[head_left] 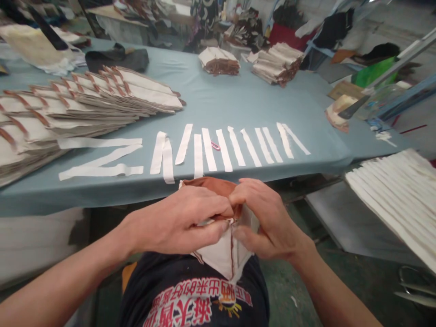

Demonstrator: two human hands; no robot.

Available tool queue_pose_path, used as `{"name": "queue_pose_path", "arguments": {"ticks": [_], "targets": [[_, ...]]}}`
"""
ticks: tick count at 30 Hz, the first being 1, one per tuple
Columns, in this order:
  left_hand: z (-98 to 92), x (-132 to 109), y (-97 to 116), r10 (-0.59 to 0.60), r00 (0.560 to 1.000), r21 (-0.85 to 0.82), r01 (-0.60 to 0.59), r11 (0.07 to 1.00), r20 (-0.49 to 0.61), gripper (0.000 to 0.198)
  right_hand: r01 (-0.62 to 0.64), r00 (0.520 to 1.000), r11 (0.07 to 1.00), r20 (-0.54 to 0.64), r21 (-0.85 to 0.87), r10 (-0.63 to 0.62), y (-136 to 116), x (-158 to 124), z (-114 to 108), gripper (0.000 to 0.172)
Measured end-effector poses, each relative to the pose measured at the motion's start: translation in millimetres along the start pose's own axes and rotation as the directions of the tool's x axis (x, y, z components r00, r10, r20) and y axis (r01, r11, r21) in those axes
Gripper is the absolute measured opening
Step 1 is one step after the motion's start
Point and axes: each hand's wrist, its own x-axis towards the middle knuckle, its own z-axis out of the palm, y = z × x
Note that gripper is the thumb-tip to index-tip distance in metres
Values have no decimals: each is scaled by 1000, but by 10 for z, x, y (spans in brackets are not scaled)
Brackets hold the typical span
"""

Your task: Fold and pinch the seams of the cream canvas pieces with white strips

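A sewn piece of off-white cloth with brown lining [223, 254] hangs over my lap at the table's front edge, its brown side showing on top and a dark-edged seam running down the front. My left hand [190, 218] pinches its upper edge beside the seam, fingers bent and thumb below. My right hand [264, 218] grips the same edge just right of the seam, thumb in front. Both hands nearly meet there. What lies under the fingertips is hidden. Beyond the cloth piece, several white fabric strips [223, 150] lie in a row on the table.
The table wears a blue-grey cloth [190, 102]. Overlapping cream-and-brown cloth pieces [136, 91] fan out at left. Two stacks, one left [220, 61] and one right [277, 63], stand at the back. A small pink clip [215, 145] lies among the strips. Folded white cloth [397, 190] is at right.
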Motion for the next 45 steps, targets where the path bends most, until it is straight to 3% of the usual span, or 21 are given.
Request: {"name": "queue_pose_path", "arguments": {"ticks": [2, 7, 12, 14, 20, 23, 27, 32, 37, 40, 43, 45], "targets": [[-23, 0, 55, -9, 1000, 54, 9, 999, -1, 21, -13, 999, 999, -49, 41, 15, -40, 12, 46, 25], [-2, 13, 23, -40, 999, -34, 40, 999, 6, 27, -140, 985, 958, -63, 250, 160, 73, -40, 106, 29], [60, 17, -77, -88, 996, -190, 79, 979, -34, 29, -126, 981, 914, -86, 386, 172, 167, -98, 219, 17], [86, -5, -101, -172, 982, -226, 153, 962, -71, 30, -114, 976, 935, -138, 335, 168, 150, -93, 265, 11], [164, -134, -75, -397, 897, -260, 343, 903, -194, 30, -141, 931, 990, -341, -20, 126, -34, -48, 270, 14], [183, -144, -10, -408, 877, -239, 352, 905, -252, 30, -148, 945, 975, -313, -165, 91, -145, -40, 237, 3], [182, -114, 66, -362, 878, -165, 325, 931, -313, 29, -143, 970, 970, -222, -198, 97, -245, -32, 202, 11], [183, -140, 109, -322, 886, -59, 322, 945, -333, 27, -157, 968, 965, -226, -212, 108, -287, -3, 165, 15], [186, -176, 96, -347, 892, -98, 333, 938, -291, 26, -241, 951, 964, -224, -112, 212, -303, 13, 162, 15], [192, -188, 42, -409, 884, -224, 362, 905, -227, 30, -359, 913, 928, -172, 97, 371, -275, 21, 197, 14], [215, -186, -33, -478, 868, -416, 389, 822, -132, 35, -487, 841, 766, -9, 419, 540, -221, 26, 241, 14], [235, -172, -69, -506, 858, -495, 405, 769, -84, 33, -533, 810, 680, 70, 504, 583, -192, 27, 258, 14]]}}
